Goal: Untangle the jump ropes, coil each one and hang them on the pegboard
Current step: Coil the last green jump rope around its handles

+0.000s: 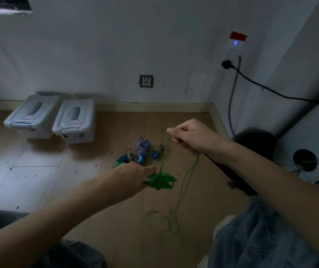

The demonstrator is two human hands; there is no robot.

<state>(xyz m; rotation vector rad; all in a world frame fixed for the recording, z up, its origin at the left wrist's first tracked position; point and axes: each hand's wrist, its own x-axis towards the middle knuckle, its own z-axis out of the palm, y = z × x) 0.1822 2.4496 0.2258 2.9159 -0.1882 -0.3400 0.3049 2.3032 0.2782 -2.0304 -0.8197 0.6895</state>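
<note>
Left hand (133,175) grips green coil (160,180); right hand (189,137) pinches the rope (165,151) taut, at 1 o'clock from coil.

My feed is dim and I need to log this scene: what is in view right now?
green rope: one, bunched at the left hand, a strand running up to the right hand, loose loops on the floor
bundled ropes: three, blue and mixed colours, on the floor beyond the hands
storage boxes: two, pale grey, lidded, by the wall
wall socket: one, white, above the skirting
plug and cable: one, black, right wall
floor: brown, boards
left hand: grips the green bunch
right hand: pinches the strand, raised
</note>
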